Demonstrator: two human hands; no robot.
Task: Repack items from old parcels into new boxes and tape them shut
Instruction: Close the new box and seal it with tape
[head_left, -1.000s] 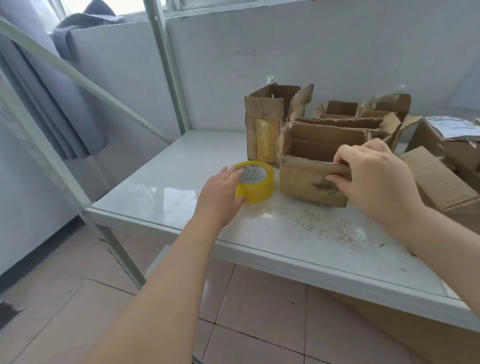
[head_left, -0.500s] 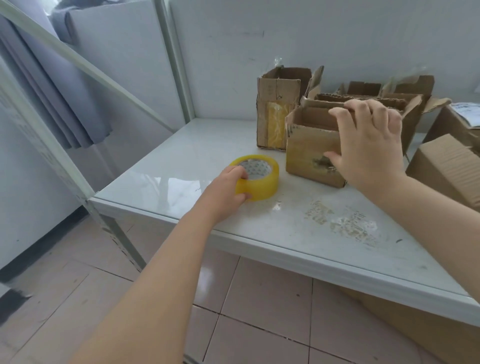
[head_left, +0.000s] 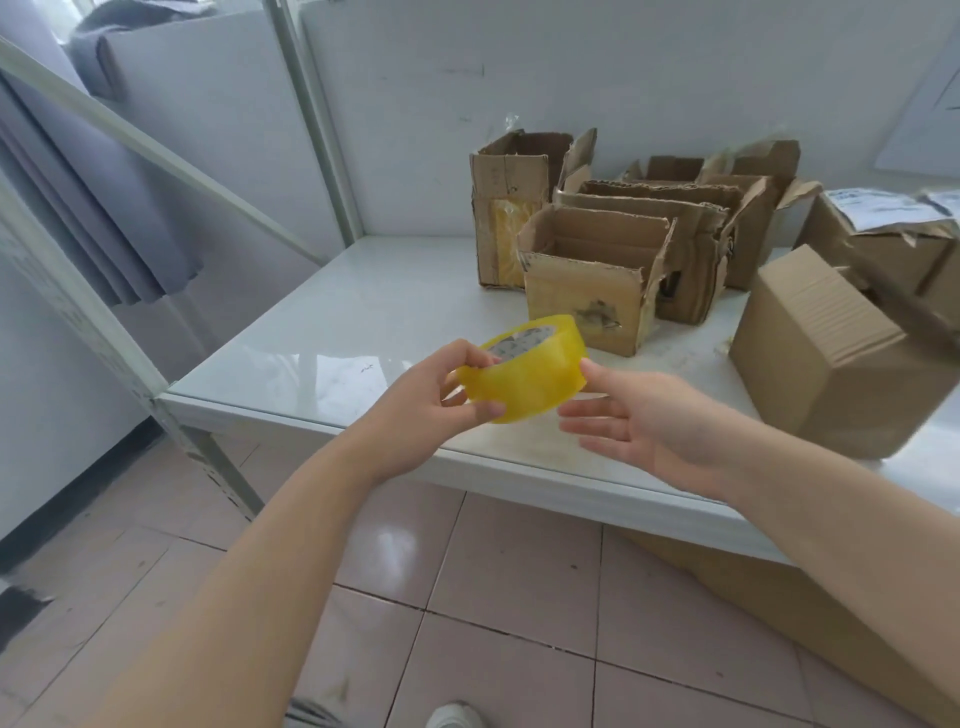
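My left hand (head_left: 423, 400) grips a yellow roll of tape (head_left: 530, 370) and holds it in the air above the near edge of the white shelf (head_left: 363, 322). My right hand (head_left: 639, 421) is beside the roll, palm up with fingers straight, its thumb tip touching the roll's right side. Behind the roll stands a small torn cardboard box (head_left: 587, 291) with its top open. A taller worn box (head_left: 511, 208) stands at the back left of it. A clean closed box (head_left: 826, 358) lies tilted at the right.
Several more torn open boxes (head_left: 696, 228) stand behind, and a box with a shipping label (head_left: 883, 228) is at the far right. A slanted metal brace (head_left: 156, 150) crosses the left. Flat cardboard (head_left: 810, 613) lies on the tiled floor under the shelf.
My left hand has lifted the tape roll off the shelf towards me. My right hand has let go of the small torn box and come down beside the roll.
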